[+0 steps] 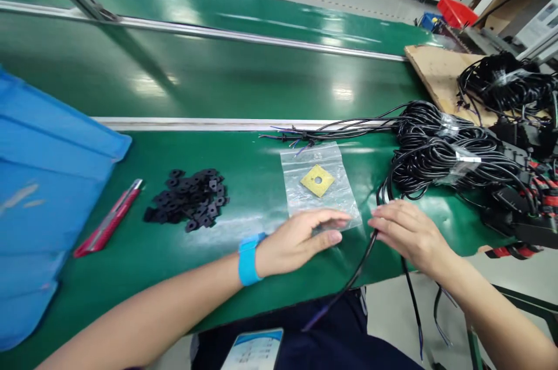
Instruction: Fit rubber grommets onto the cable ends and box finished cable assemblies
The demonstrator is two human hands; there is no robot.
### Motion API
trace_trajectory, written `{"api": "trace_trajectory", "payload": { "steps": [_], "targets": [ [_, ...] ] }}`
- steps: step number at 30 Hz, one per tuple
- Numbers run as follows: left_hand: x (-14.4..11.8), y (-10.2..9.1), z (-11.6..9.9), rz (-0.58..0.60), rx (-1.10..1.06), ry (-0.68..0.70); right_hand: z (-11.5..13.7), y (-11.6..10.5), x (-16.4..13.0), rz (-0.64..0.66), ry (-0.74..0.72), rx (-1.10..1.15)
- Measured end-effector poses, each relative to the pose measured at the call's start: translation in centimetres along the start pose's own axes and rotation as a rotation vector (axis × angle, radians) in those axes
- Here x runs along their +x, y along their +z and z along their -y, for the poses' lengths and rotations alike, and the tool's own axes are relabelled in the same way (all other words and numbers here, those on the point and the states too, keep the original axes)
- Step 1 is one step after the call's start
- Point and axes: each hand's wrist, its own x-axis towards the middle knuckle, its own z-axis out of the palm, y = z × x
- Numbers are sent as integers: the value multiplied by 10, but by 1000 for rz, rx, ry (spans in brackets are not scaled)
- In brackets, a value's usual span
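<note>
Right hand [410, 233] at the near edge of the green bench [244, 161], fingers curled and pinching a black cable [355, 274] — pinch point near the fingertips, just right of the clear plastic bag [320, 184]. Cable long axis diagonal: down and leftward from the pinch, off the bench edge toward the lap, bare coloured wire ends at the low tip; upward from the pinch toward the coiled black cable bundles [440, 146] at right. Two more loose strands hanging below the right wrist.

Left hand [300, 236] flat, fingers extended and together, holding nothing; fingertips resting on or just over the near edge of the bag — contact not certain. Blue wristband [248, 258] on left wrist. Fingertips of both hands near each other, not touching.

Cable lies directly right of the left hand, between the two hands at the pinch; right hand nearer, already on it. Yellow square piece with centre hole [317, 180] inside the bag, beyond both hands.

Further left on the bench: heap of small black washers [187, 198], red utility knife [108, 219], blue bin [43, 196].
</note>
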Motion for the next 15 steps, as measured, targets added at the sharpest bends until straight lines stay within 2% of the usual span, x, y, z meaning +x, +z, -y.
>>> {"api": "trace_trajectory", "payload": {
  "steps": [2,3,6,8,10,12,14,15],
  "targets": [
    [-14,14,-1,137,-364,-155,4,3,15,-48,-28,5],
    [-23,18,-1,155,-484,-222,7,6,23,-44,-58,13],
    [-52,13,0,96,-555,-334,26,25,46,12,-189,26],
    [-77,-1,2,21,-421,-321,40,41,57,55,-269,38],
    [-106,-21,4,-143,-127,-255,49,55,64,68,-300,81],
    [-134,-44,7,-422,275,-179,50,66,67,11,-245,110],
    [-155,-70,11,-705,607,-126,42,75,66,-89,-107,82],
    [-161,-84,14,-806,724,-109,35,78,65,-132,-23,49]
  ]
}}
